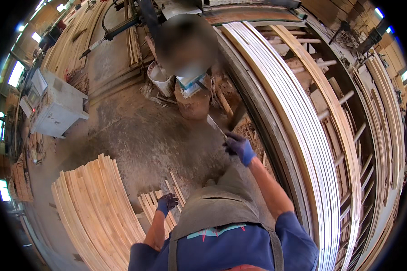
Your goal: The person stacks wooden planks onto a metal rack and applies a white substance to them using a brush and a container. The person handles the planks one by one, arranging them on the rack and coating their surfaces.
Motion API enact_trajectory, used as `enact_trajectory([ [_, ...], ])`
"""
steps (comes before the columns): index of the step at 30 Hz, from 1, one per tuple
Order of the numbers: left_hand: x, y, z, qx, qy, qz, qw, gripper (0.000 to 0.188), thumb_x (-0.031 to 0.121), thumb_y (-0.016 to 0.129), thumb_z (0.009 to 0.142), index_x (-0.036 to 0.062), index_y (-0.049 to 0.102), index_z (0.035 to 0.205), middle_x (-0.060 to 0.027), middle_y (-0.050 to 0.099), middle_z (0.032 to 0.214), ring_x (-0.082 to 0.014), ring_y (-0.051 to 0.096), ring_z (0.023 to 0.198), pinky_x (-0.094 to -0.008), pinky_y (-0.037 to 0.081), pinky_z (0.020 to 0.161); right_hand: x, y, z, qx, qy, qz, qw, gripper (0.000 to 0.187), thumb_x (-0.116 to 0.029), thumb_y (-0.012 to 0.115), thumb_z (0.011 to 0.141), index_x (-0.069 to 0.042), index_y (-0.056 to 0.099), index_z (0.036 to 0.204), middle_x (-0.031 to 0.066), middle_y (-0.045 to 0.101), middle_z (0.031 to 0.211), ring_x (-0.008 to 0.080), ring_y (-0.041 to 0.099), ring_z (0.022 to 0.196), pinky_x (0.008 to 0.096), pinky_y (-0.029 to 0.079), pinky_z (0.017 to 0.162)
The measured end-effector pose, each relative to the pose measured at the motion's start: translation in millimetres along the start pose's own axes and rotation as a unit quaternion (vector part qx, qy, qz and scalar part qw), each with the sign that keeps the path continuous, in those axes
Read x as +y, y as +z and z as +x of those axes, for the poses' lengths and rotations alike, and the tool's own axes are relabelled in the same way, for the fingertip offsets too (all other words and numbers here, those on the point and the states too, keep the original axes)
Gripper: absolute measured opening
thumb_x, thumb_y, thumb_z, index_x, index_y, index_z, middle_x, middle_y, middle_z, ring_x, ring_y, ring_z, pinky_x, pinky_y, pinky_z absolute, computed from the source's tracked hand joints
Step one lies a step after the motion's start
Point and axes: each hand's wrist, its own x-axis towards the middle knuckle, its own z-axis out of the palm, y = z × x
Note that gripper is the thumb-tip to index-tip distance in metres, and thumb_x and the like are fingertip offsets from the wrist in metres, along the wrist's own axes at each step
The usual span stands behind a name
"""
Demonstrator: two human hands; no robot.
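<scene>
My right hand (238, 147), in a dark purple-blue glove, is closed around a thin tool with a flat pale blade (215, 125). The blade points up and left, toward a brown block-like stand (191, 107); the exact kind of tool cannot be made out. A blue-and-white item (191, 86) lies on top of that stand. At my lower left, my gloved left hand (167, 203) hangs beside short pale wooden strips (150, 204), its fingers loosely apart. Whether it touches the strips cannot be told.
A broad stack of light boards (92, 205) lies at the lower left. Long planks (285, 99) run along a rack with rollers (341, 98) on my right. A white bucket (160, 77) stands beside the stand, and a grey cabinet (59, 106) stands far left. A blurred patch hides part of the scene ahead.
</scene>
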Motion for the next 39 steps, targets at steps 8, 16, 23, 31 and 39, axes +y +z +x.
enact_trajectory([
  [8,-20,-36,19,0.147,-0.028,-0.075,0.986,0.028,0.033,0.048,0.096,0.0112,0.066,0.093,-0.0095,0.070,0.090,-0.0315,0.066,0.075,-0.0434,0.054,0.064,-77,40,332,0.135,-0.332,-0.438,0.824,0.030,-0.023,0.057,0.088,-0.010,0.064,0.114,0.0159,0.067,0.105,0.0320,0.066,0.093,0.0433,0.052,0.081],
  [16,-13,-51,-12,0.215,-0.023,0.097,0.972,0.029,0.028,0.045,0.098,0.0072,0.066,0.101,-0.0077,0.070,0.087,-0.0286,0.066,0.075,-0.0406,0.054,0.068,-50,40,447,0.014,-0.221,-0.681,0.698,0.026,-0.015,0.053,0.082,-0.006,0.068,0.102,0.0190,0.069,0.101,0.0330,0.068,0.092,0.0451,0.054,0.079],
  [23,197,-79,86,0.095,-0.004,0.030,0.995,0.027,0.020,0.048,0.098,0.0001,0.062,0.109,-0.0134,0.069,0.092,-0.0281,0.067,0.082,-0.0380,0.056,0.070,-109,34,387,0.017,-0.122,-0.739,0.662,0.022,-0.017,0.053,0.083,-0.006,0.068,0.096,0.0182,0.069,0.093,0.0344,0.068,0.085,0.0463,0.054,0.073],
  [31,456,174,201,-0.375,-0.002,-0.061,0.925,0.038,0.018,0.050,0.098,-0.0018,0.050,0.131,-0.0171,0.059,0.124,-0.0273,0.063,0.106,-0.0400,0.051,0.093,-84,181,336,0.153,-0.093,-0.548,0.817,0.026,-0.021,0.060,0.088,-0.009,0.062,0.110,0.0185,0.065,0.096,0.0383,0.064,0.085,0.0460,0.052,0.072],
  [39,560,186,322,-0.158,0.128,0.123,0.971,0.038,0.042,0.052,0.097,0.0065,0.065,0.098,-0.0075,0.069,0.084,-0.0219,0.066,0.073,-0.0358,0.055,0.069,-81,200,345,0.011,0.033,-0.561,0.827,0.034,-0.027,0.058,0.086,-0.005,0.062,0.112,0.0230,0.065,0.099,0.0404,0.062,0.094,0.0460,0.049,0.083],
])
